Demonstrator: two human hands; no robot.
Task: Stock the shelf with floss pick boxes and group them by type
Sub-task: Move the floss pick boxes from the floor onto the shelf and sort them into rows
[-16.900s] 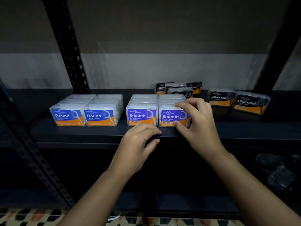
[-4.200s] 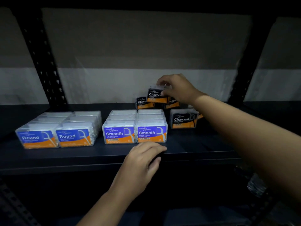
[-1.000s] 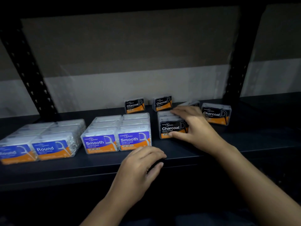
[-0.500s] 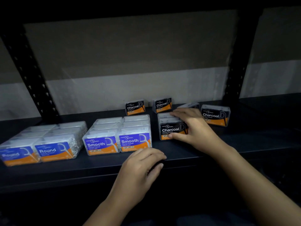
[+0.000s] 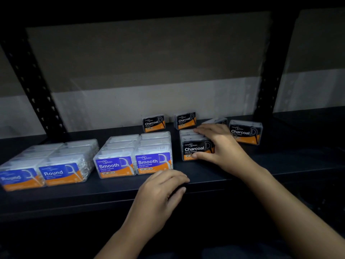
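Note:
On the dark shelf [image 5: 280,165] stand floss pick boxes in groups. Blue "Round" boxes [image 5: 61,172] fill the left, blue "Smooth" boxes [image 5: 134,163] the middle. A short row of black "Charcoal" boxes [image 5: 194,148] begins right of the Smooth group. My right hand [image 5: 222,146] grips this row, thumb on the front box's label, fingers over the boxes behind. My left hand [image 5: 160,191] rests curled over the shelf's front edge. Loose Charcoal boxes stand behind: one at the back middle [image 5: 154,123], a second beside it [image 5: 184,120], a third at the right [image 5: 245,132]. Another box [image 5: 214,121] lies half hidden behind my right hand.
Black perforated shelf uprights rise at the left [image 5: 35,85] and the right [image 5: 268,85]. A two-tone wall [image 5: 149,81] closes the back. The upper shelf's dark underside spans the top. Bare shelf surface stretches to the right of the Charcoal boxes.
My right hand stays on the Charcoal row with barely any shift. The left hand keeps its place on the shelf edge. The view has drifted slightly.

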